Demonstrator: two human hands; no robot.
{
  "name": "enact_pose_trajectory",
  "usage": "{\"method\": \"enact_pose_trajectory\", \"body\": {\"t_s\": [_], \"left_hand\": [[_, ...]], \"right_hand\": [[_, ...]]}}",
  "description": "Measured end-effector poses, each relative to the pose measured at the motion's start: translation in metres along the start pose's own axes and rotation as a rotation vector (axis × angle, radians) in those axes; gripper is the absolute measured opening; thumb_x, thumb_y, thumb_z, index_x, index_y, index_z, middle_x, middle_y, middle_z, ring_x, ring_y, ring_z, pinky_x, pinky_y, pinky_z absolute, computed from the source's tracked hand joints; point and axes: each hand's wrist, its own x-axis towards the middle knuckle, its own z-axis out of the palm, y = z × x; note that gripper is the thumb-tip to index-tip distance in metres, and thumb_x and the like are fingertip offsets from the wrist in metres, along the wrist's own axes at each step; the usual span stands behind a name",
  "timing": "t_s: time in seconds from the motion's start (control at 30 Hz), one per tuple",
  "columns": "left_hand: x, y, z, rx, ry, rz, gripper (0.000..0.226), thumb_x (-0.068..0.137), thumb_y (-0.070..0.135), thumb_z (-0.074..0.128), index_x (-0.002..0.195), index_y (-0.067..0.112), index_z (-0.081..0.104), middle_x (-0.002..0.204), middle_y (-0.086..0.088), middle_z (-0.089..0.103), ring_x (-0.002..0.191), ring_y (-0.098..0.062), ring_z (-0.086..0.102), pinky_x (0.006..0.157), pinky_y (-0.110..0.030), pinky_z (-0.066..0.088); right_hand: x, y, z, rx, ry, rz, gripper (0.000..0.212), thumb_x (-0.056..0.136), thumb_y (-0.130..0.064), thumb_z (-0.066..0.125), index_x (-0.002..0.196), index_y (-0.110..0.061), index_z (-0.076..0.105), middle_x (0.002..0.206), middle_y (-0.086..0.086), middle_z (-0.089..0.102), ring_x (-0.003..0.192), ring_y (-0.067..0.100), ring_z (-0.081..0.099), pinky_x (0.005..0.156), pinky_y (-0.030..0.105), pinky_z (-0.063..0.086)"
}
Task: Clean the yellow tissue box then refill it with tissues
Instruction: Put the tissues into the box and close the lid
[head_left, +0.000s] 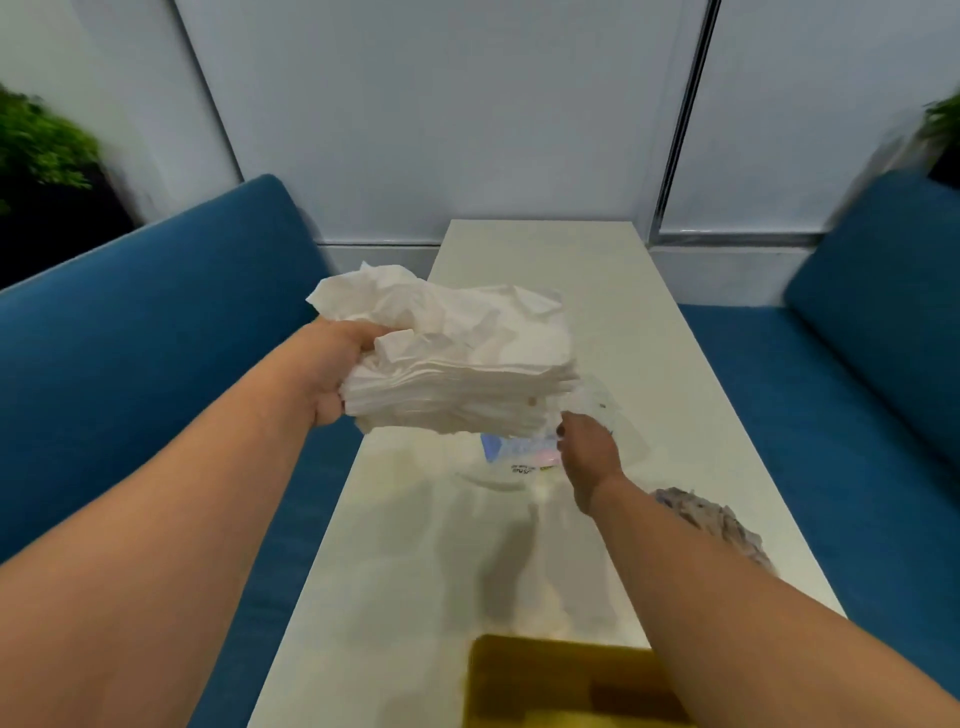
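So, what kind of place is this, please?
Probably a lounge or waiting area: a long white table between two blue sofas, pale wall panels, and potted plants in the corners.

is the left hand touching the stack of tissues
Touching. The head view shows the left hand gripping the end of the tissue stack, fingers curled over its top and thumb under it, holding it above the table.

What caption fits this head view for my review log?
Left hand grips a tissue stack above the table; right hand pinches the clear wrapper; yellow tissue box waits nearby.
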Motion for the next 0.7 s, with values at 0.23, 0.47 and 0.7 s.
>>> {"method": "enact_pose_trajectory", "body": {"t_s": [0.23, 0.47, 0.7], "left_hand": [[-0.084, -0.01, 0.056, -0.166, -0.095, -0.179, 0.022, 0.094, 0.021, 0.055, 0.108, 0.016, 0.072, 0.097, -0.009, 0.074, 0.079, -0.029, 0.071, 0.065, -0.048, 0.059], [-0.154, -0.078, 0.076, -0.1, -0.069, -0.302, 0.027, 0.091, 0.019, 0.062, 0.115, 0.01, 0.071, 0.109, -0.016, 0.073, 0.093, -0.036, 0.069, 0.082, -0.051, 0.055], [-0.201, -0.117, 0.087, 0.096, 0.033, -0.346, 0.027, 0.085, 0.018, 0.072, 0.111, 0.012, 0.069, 0.097, -0.016, 0.075, 0.095, -0.039, 0.07, 0.088, -0.054, 0.056]], "right_hand": [[-0.09, -0.007, -0.07, 0.994, -0.677, 0.271, 0.061, 0.1, -0.051, 0.034, 0.136, -0.005, 0.052, 0.135, 0.025, 0.055, 0.121, 0.046, 0.054, 0.103, 0.065, 0.038], [-0.165, 0.006, -0.156, 0.801, -0.649, 0.246, 0.086, 0.075, -0.082, 0.045, 0.136, -0.022, 0.057, 0.136, 0.014, 0.058, 0.125, 0.042, 0.053, 0.11, 0.056, 0.035], [-0.216, 0.028, -0.155, 0.278, -0.436, 0.165, 0.064, 0.059, -0.045, 0.085, 0.113, -0.016, 0.068, 0.102, 0.007, 0.075, 0.098, 0.028, 0.07, 0.097, 0.049, 0.051]]}}
